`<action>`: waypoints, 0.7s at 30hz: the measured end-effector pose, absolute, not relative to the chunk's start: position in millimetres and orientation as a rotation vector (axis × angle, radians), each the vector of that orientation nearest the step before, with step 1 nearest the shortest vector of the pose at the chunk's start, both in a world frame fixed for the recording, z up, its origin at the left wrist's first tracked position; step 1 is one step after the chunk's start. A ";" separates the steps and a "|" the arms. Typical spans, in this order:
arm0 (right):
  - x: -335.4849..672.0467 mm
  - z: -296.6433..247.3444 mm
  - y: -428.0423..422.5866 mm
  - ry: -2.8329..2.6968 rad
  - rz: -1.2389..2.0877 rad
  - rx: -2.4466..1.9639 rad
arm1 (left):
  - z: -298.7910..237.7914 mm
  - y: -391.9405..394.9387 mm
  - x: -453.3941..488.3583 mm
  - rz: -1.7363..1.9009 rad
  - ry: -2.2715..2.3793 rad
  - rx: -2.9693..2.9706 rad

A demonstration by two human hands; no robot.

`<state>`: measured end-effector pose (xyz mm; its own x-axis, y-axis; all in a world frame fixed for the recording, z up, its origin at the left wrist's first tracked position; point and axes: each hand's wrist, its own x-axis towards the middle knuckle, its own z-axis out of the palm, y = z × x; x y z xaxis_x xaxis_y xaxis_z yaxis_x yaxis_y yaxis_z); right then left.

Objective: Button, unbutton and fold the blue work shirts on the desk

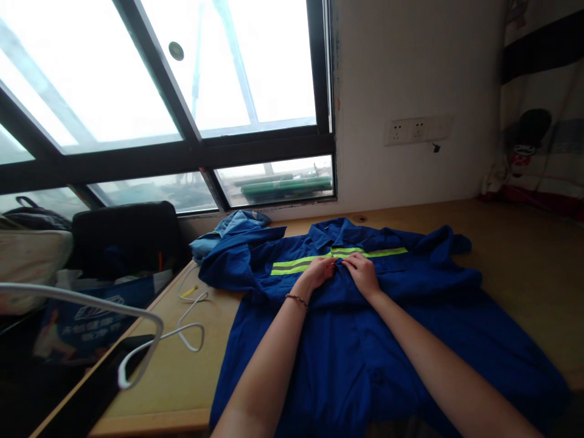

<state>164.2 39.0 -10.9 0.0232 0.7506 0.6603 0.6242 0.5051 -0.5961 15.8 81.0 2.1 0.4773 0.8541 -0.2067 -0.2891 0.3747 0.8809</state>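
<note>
A blue work shirt (356, 340) with a yellow-green reflective stripe (296, 264) lies spread front-up on a wooden table (524, 255). Both my hands meet at the shirt's front opening, just below the collar (333, 234). My left hand (319, 272) pinches the fabric edge at the chest; a bead bracelet is on that wrist. My right hand (362, 272) pinches the opposite edge, fingertips touching the left hand's. Whether a button is between the fingers cannot be made out.
A white cable (189, 316) loops on the table's left part. A lighter blue garment (228, 231) is bunched by the window. A white hanger (114, 322) juts in at the left. A black bag (125, 237) and wall sockets (417, 129) stand behind.
</note>
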 end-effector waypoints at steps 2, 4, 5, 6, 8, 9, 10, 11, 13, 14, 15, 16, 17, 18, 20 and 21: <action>162.5 -9.1 38.1 -1.682 0.135 -1.182 | 0.8 82.1 16.1 0.820 0.752 0.896; 161.4 -7.7 37.3 -1.695 0.118 -1.186 | -0.2 83.1 16.4 0.805 0.763 0.893; 161.1 -7.2 37.2 -1.703 0.110 -1.190 | -0.5 83.6 16.6 0.798 0.775 0.886; 161.1 -7.0 37.2 -1.714 0.103 -1.192 | -0.7 84.0 16.7 0.790 0.791 0.875; 161.5 -7.4 37.5 -1.738 0.100 -1.194 | -0.7 84.7 17.1 0.775 0.817 0.852; 161.7 -7.8 37.7 -1.748 0.104 -1.196 | -0.6 85.0 17.2 0.769 0.826 0.842; 161.9 -8.3 37.8 -1.757 0.109 -1.200 | -0.5 85.2 17.4 0.767 0.833 0.834; 161.8 -8.7 37.6 -1.761 0.110 -1.208 | -0.3 85.3 17.7 0.768 0.838 0.830; 161.1 -8.8 36.1 -1.763 0.087 -1.231 | 0.1 85.2 18.1 0.769 0.844 0.825; 160.4 -8.4 34.8 -1.767 0.060 -1.240 | 0.3 85.1 18.4 0.769 0.846 0.822; 159.6 -7.8 33.4 -1.780 0.026 -1.242 | 0.4 84.9 18.6 0.769 0.846 0.820; 158.7 -6.9 31.9 -1.801 -0.012 -1.238 | 0.4 84.7 18.9 0.768 0.844 0.818; 157.8 -5.9 30.6 -1.828 -0.047 -1.229 | 0.2 84.5 19.1 0.768 0.840 0.817; 157.1 -5.1 29.6 -1.857 -0.074 -1.220 | -0.1 84.4 19.4 0.767 0.835 0.817; 156.1 -4.0 28.9 -1.895 -0.107 -1.219 | -1.1 84.3 20.1 0.764 0.828 0.815; 155.9 -3.8 29.1 -1.901 -0.115 -1.227 | -1.7 84.3 20.4 0.762 0.827 0.812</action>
